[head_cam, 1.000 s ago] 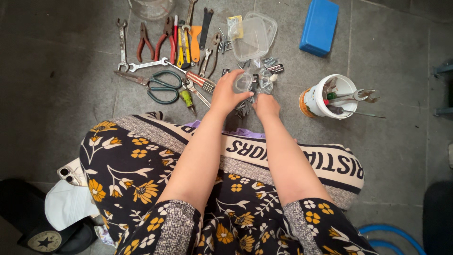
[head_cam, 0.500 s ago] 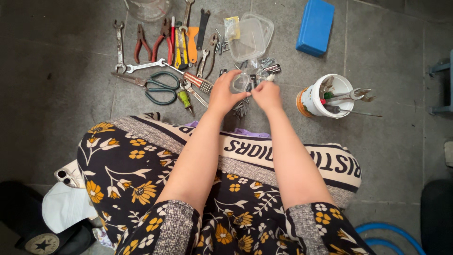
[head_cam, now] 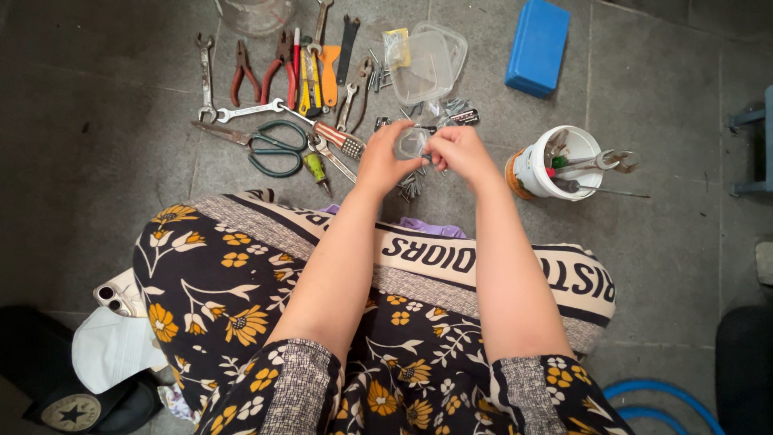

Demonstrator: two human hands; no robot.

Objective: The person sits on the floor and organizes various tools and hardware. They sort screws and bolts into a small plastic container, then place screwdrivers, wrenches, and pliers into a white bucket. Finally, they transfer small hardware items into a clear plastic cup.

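My left hand (head_cam: 385, 161) grips a small clear plastic bag (head_cam: 413, 143) just above the grey tiled floor. My right hand (head_cam: 459, 151) pinches the same bag from its right side, fingers curled in. What the bag holds is too small to tell. Under the hands lies a pile of nails and screws (head_cam: 412, 187). More small clear bags and dark metal parts (head_cam: 455, 113) lie just beyond my fingers. Both forearms reach out over my flowered dress and a striped cloth (head_cam: 499, 270) on my lap.
Pliers, spanners and screwdrivers (head_cam: 306, 68) lie in a row at the upper left, with green-handled scissors (head_cam: 274, 149) below them. A clear plastic tub (head_cam: 427, 60), a blue box (head_cam: 538, 44) and a white bucket of tools (head_cam: 555, 165) stand around. A phone (head_cam: 113, 296) lies lower left.
My right hand rose from the nail pile and came to the small bag that my left hand holds. The left hand stayed nearly in place.
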